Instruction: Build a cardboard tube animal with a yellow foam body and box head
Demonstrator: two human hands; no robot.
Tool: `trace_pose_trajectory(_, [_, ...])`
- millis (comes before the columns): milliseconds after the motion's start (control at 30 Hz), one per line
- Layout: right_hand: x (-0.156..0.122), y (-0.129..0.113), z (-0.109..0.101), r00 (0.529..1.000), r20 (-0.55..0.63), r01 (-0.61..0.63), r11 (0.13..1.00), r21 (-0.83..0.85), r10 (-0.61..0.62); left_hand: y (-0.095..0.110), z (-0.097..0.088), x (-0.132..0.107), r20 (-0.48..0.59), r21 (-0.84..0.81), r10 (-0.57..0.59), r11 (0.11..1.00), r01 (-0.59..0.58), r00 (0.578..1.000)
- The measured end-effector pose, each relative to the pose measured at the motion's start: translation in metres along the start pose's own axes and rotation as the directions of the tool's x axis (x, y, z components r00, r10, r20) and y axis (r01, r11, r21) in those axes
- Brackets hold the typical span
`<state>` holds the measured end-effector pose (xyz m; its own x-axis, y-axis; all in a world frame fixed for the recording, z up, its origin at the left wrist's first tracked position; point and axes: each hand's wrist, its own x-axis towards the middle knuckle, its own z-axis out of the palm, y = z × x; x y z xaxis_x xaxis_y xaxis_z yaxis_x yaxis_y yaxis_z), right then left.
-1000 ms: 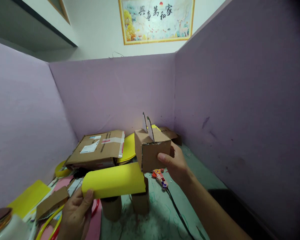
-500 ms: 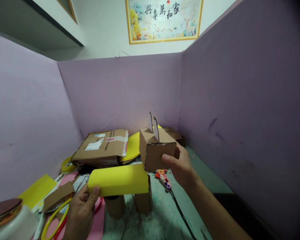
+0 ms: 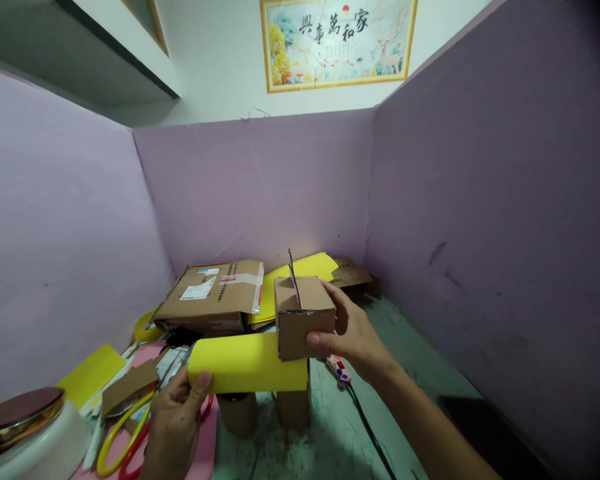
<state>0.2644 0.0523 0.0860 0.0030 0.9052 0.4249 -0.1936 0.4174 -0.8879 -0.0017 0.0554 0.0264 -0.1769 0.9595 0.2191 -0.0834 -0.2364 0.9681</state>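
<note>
A yellow paper-covered body [image 3: 245,363] stands on brown cardboard tube legs [image 3: 293,407] on the green table. My left hand [image 3: 177,420] grips its left end, thumb on the yellow front. My right hand [image 3: 353,337] holds a small brown cardboard box [image 3: 303,320] with thin upright cardboard ears. The box sits against the right end of the yellow body, partly over its top.
Purple partition walls [image 3: 480,220] enclose the table on three sides. A taped shipping box [image 3: 213,297] and yellow sheets [image 3: 305,267] lie at the back. A glue gun [image 3: 341,370] with a black cord lies under my right hand. Cardboard scraps, yellow and red rings and a white lidded jar [image 3: 25,433] crowd the left.
My right hand has lowered the cardboard box and brought it left against the end of the yellow body. My left hand keeps its grip. The camera has shifted slightly.
</note>
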Motion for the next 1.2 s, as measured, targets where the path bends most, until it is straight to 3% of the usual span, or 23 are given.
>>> trace_pose_trajectory(267, [-0.001,-0.005,0.003,0.999,-0.032,-0.004,0.995,-0.095,0.001,-0.001,0.003,-0.008,-0.015,0.024,0.057,0.998,-0.057,0.998])
trace_pose_trajectory(567, [-0.001,-0.002,0.003,0.999,-0.040,0.032,0.997,-0.073,-0.035,0.003,0.008,-0.013,-0.054,-0.025,0.114,0.993,-0.115,0.992])
trace_pose_trajectory(1200, [0.001,0.000,0.001,0.993,-0.005,0.113,0.982,-0.151,-0.115,0.009,0.010,-0.015,-0.200,0.269,0.093,0.962,-0.037,0.975])
